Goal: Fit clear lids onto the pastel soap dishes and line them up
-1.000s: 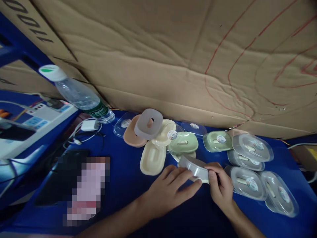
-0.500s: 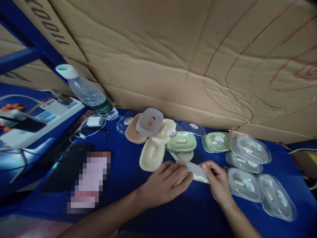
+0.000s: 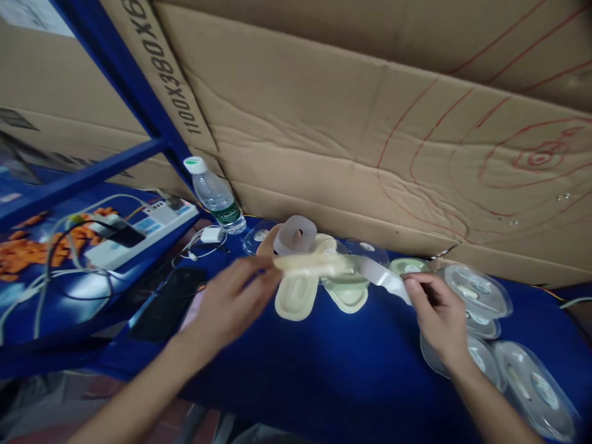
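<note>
Nearest, two bare forearms reach over the near edge of the blue table [image 3: 333, 370], and both hands are busy above its middle. The left hand [image 3: 243, 293] has thumb and fingers closed on the outer end of a cream dish [image 3: 314, 265], which is blurred and seen almost edge-on. The right hand [image 3: 439, 314] pinches the outer end of a pale translucent shell [image 3: 382, 277] between thumb and forefinger. Both pieces are held up off the table, their inner ends overlapping in view; whether they touch, I cannot tell.

Handling them well, I judge, calls for a grip on the rims only, light because the walls look thin, with slow wrists and both pieces kept level. A hard twist could flex the shell or flick a piece into the dishes behind, so working nearer the table's near edge would be safer.

Toward the right end sit grey boxes under clear lids [image 3: 536, 391]; by the left edge lies a dark slab [image 3: 160, 311]. Just beyond the hands, a second cream dish [image 3: 297, 299] lies hollow side up, with a pale dish [image 3: 349, 300] to its right. Along the far edge come a peach dish [image 3: 266, 242], a frosted grey cover [image 3: 296, 235] overlapping it, and a green box [image 3: 409, 266]. Near the far left corner a water bottle [image 3: 219, 200] stands upright, and behind everything rises a cardboard wall [image 3: 296, 123].
</note>
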Motion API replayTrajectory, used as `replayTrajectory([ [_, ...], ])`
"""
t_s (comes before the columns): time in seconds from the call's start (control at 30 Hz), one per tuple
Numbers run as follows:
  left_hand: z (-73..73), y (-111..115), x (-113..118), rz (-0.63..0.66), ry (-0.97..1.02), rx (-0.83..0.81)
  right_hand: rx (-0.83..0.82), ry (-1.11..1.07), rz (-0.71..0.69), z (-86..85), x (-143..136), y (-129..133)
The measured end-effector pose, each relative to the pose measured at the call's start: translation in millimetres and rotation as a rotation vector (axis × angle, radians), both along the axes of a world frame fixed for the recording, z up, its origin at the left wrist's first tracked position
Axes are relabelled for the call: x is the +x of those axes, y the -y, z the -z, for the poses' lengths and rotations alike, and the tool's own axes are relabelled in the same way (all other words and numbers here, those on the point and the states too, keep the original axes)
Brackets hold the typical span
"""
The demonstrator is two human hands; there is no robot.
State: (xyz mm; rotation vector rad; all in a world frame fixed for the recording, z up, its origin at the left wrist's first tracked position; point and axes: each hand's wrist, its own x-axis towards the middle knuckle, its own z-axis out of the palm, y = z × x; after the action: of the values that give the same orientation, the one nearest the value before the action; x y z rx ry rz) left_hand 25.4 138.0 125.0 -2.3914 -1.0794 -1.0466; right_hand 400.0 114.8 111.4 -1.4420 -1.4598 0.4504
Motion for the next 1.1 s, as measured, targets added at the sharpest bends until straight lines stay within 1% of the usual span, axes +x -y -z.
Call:
replayTrajectory([
  [0.07,5.0,-21.0,-26.1,-0.180,0.015,-0.010,0.224,0.264,-0.125,-9.5,-12.7,-18.7],
  [0.13,12.8,-40.5,-42.3,-0.315,0.021,-0.095,0.398,0.479,-0.240,-10.2,-31.3,-40.6],
  [0.17,17.1,-49.4,-46.7,-0.367,-0.004,-0.154,0.449,0.564,-0.279,-7.3,-41.4,-51.8],
  [0.23,25.3,-65.4,-49.9,-0.439,-0.093,-0.282,0.486,0.691,-0.337,2.5,-59.8,-71.6],
  [0.3,31.9,-79.0,-49.6,-0.452,-0.209,-0.385,0.481,0.783,-0.395,11.7,-71.5,-84.0],
  [0.37,36.8,-89.0,-49.3,-0.427,-0.281,-0.440,0.435,0.847,-0.446,15.4,-71.6,-85.5],
  [0.43,41.2,-93.2,-51.0,-0.370,-0.267,-0.470,0.358,0.874,-0.456,13.3,-57.8,-76.2],
  [0.47,43.6,-92.7,-52.6,-0.335,-0.239,-0.479,0.308,0.876,-0.434,11.3,-45.9,-68.7],
  [0.5,46.3,-90.2,-54.4,-0.300,-0.207,-0.485,0.254,0.877,-0.395,9.7,-31.5,-60.2],
  [0.57,51.9,-80.0,-58.0,-0.260,-0.142,-0.486,0.138,0.907,-0.265,9.8,1.7,-43.4],
  [0.63,56.5,-64.2,-59.1,-0.259,-0.075,-0.478,0.000,0.988,-0.136,16.6,34.6,-31.3],
  [0.67,57.8,-54.8,-57.9,-0.270,-0.033,-0.473,-0.065,1.033,-0.099,22.2,48.9,-28.0],
  [0.7,58.2,-44.9,-55.1,-0.283,0.010,-0.466,-0.122,1.073,-0.086,28.6,61.1,-26.5],
  [0.77,56.5,-23.8,-44.8,-0.302,0.111,-0.436,-0.194,1.113,-0.105,40.6,78.1,-28.3],
  [0.83,52.7,-1.8,-28.5,-0.279,0.211,-0.392,-0.211,1.115,-0.138,47.4,85.4,-32.8],
  [0.93,48.7,32.3,3.9,-0.203,0.318,-0.360,-0.192,1.094,-0.182,44.9,82.3,-33.2],
  [0.97,48.8,43.6,16.0,-0.148,0.342,-0.386,-0.180,1.080,-0.199,41.7,78.7,-29.9],
  [1.03,51.4,64.6,41.4,0.011,0.381,-0.505,-0.152,1.038,-0.236,34.0,69.2,-18.6],
  [1.1,55.8,80.4,67.4,0.180,0.347,-0.637,-0.124,0.975,-0.264,26.2,59.7,-4.5],
])
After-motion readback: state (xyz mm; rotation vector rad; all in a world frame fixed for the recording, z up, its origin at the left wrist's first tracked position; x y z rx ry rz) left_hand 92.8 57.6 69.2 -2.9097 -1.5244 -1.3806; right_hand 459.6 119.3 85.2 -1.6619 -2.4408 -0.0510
